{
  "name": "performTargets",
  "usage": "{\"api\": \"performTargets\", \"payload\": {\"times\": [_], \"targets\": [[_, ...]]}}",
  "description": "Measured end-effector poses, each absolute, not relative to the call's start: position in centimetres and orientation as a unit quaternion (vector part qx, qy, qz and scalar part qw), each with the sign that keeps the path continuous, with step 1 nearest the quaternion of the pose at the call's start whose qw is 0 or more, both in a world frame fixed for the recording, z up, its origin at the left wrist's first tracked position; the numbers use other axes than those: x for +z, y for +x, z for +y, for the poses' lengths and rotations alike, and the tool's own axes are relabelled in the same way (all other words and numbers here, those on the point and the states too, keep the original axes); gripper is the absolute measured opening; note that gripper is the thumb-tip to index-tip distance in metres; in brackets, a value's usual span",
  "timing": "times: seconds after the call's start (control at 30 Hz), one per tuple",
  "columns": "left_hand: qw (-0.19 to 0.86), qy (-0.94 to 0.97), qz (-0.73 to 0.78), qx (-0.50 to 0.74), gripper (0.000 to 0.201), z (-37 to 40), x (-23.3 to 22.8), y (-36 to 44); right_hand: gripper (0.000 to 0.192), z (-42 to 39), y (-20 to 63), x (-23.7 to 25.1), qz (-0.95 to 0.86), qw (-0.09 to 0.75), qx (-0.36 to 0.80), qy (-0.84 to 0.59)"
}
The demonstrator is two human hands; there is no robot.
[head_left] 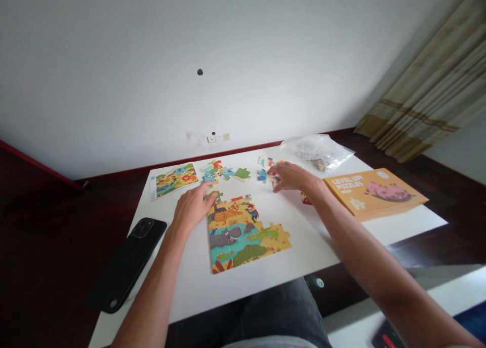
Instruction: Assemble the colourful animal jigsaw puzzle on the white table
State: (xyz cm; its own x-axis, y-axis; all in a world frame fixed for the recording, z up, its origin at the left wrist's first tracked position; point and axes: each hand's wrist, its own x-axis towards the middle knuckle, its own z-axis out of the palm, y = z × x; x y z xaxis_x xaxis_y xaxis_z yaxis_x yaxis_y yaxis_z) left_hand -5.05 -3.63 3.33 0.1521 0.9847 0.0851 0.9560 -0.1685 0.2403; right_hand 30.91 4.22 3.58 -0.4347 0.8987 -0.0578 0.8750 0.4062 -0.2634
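Note:
A partly joined jigsaw puzzle (243,239) of animals lies on the white table; a hippo, a leopard and a crocodile show on it. My left hand (191,206) rests by its upper left corner, fingers stretched and thumb apart, beside a green puzzle piece (217,196). Farther right, my right hand (291,177) has its thumb and fingers bent around a small puzzle piece (276,180), partly hidden by the fingers. Just left of those fingertips is a blue piece (261,175). Loose pieces, among them a green one (242,174), lie between the hands toward the back.
A picture card (174,181) lies at the back left and a black phone (132,262) at the left edge. On the right are an orange puzzle box (374,192) and a clear plastic bag (317,150). Behind the white table (304,236) stands a wall.

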Motion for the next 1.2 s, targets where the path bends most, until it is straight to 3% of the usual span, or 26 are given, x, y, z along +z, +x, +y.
{"api": "performTargets", "payload": {"times": [0.13,0.27,0.37,0.53,0.6,0.87,1.2], "targets": [[0.075,0.751,0.648,0.102,0.038,-3.7,3.5,-5.2,0.055,4.3,30.3,3.8,-0.830,-0.006,0.141,-0.540],[0.072,0.744,0.656,0.102,0.038,-3.7,3.3,-4.8,0.050,4.4,30.1,4.6,-0.850,0.027,0.158,-0.501],[0.075,0.742,0.657,0.107,0.039,-3.7,3.1,-4.5,0.043,4.2,29.6,5.0,-0.865,0.097,0.170,-0.463],[0.075,0.748,0.648,0.120,0.036,-3.6,2.6,-4.2,0.038,3.6,27.3,4.3,-0.807,0.295,0.259,-0.441],[0.075,0.752,0.642,0.127,0.034,-3.6,2.4,-4.0,0.036,3.4,26.0,3.5,-0.788,0.323,0.289,-0.437],[0.086,0.759,0.630,0.143,0.030,-3.5,1.8,-3.6,0.035,3.0,23.3,0.8,-0.725,0.298,0.464,-0.413],[0.071,0.773,0.610,0.157,0.029,-3.5,2.2,-4.5,0.040,3.7,24.0,0.2,-0.765,0.291,0.398,-0.415]]}}
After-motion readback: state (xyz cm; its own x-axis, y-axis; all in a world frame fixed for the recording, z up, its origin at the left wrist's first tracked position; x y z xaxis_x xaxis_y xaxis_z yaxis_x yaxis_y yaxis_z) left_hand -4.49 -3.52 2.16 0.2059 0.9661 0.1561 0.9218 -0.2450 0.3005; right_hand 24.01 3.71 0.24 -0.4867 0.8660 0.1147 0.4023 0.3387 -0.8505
